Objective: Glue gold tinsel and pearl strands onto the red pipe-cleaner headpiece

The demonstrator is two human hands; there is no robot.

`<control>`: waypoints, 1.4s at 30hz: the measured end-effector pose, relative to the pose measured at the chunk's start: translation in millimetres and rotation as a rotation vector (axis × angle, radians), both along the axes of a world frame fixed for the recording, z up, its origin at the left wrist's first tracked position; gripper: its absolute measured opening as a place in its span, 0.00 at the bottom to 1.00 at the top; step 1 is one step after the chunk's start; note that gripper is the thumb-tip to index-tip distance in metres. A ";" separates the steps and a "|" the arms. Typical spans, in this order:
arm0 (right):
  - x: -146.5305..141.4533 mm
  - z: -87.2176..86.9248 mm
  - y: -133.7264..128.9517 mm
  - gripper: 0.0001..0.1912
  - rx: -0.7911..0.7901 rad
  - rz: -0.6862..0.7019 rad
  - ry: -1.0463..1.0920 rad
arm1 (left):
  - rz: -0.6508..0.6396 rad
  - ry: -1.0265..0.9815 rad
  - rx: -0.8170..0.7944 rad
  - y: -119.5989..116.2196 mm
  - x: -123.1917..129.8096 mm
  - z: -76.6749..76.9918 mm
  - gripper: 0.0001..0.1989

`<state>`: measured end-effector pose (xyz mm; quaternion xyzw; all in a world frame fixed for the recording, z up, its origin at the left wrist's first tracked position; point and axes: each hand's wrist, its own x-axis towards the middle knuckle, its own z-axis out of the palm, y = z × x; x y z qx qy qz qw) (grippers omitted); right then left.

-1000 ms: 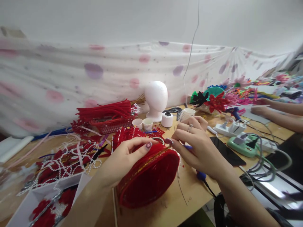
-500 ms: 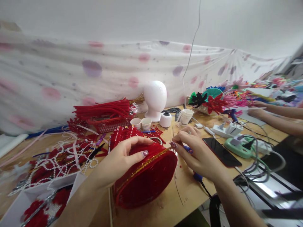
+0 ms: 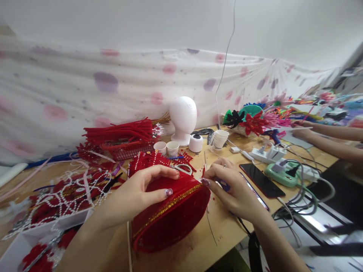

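Landmark: red velvet cylinder [image 3: 172, 213]. Its near face is an open mouth; a hand could enter there. Near-right of it: passable tabletop [image 3: 195, 245], one thin wire [image 3: 211, 226] lying across. Its left side: barred by left hand [image 3: 137, 192]. Its right: right hand [image 3: 232, 187], then black phone [image 3: 261, 180]. Behind it: red beaded strips [image 3: 146, 162], paper cups [image 3: 172, 149], foam head [image 3: 183, 115]. Left of it: white box [image 3: 18, 245].

Left hand [image 3: 141, 190] on red piece [image 3: 174, 223], gold trim [image 3: 170, 206]

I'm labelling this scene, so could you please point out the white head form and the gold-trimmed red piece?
White head form [image 3: 183, 116], head view: rounded upper part.
Gold-trimmed red piece [image 3: 173, 220], head view: inner wall at the open end.
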<state>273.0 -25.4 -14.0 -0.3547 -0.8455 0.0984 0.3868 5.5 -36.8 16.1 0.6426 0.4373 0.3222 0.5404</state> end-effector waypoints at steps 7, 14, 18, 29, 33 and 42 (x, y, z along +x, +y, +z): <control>0.4 -6.7 -3.1 0.09 -0.126 -0.048 0.017 | -0.042 0.024 -0.002 -0.7 -3.0 3.3 0.19; -3.3 -22.7 -3.6 0.11 -0.252 -0.100 0.134 | -0.038 0.072 -0.012 3.3 -5.7 0.6 0.20; -7.8 -26.6 -3.2 0.12 -0.272 -0.106 0.180 | -0.044 0.048 0.000 5.7 -6.8 2.6 0.22; -8.3 -35.0 -7.6 0.11 -0.248 -0.116 0.237 | -0.067 -0.039 0.008 6.6 -13.5 1.8 0.24; -8.4 -35.4 -7.1 0.11 -0.253 -0.104 0.237 | -0.069 -0.056 -0.002 7.1 -13.7 1.7 0.24; -13.0 -37.2 -6.6 0.11 -0.156 -0.118 0.262 | -0.072 -0.107 -0.012 7.0 -12.1 4.1 0.21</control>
